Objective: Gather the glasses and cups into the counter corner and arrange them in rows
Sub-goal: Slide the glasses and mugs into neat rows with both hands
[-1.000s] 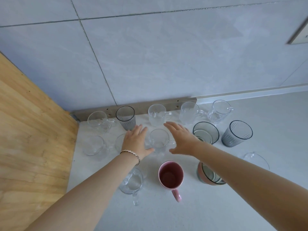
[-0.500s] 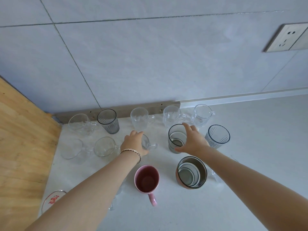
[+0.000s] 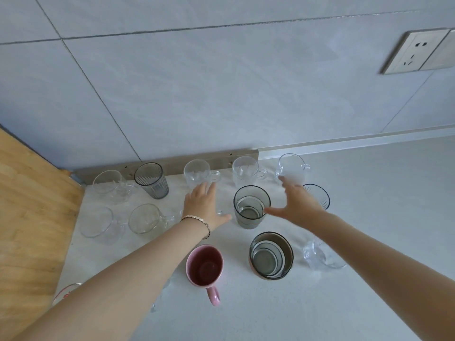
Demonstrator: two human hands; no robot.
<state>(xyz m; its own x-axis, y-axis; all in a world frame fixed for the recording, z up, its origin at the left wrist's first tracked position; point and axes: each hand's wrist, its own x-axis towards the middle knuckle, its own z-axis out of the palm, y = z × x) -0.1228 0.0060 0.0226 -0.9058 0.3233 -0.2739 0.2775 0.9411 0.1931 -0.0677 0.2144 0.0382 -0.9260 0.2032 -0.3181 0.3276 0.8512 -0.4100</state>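
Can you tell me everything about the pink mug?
The pink mug looks like shiny ceramic, pale pink outside and darker reddish inside. It is empty and stands upright on the white counter, in the row nearest the person. Its one loop handle points back toward the person. A brown cup stands apart on its right. The left hand and right hand are farther back and do not touch it.

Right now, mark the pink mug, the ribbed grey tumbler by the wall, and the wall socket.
pink mug (image 3: 204, 264): head view, inside of the cup.
ribbed grey tumbler (image 3: 154, 187): head view, ribbed side wall.
wall socket (image 3: 416, 51): head view, face plate.
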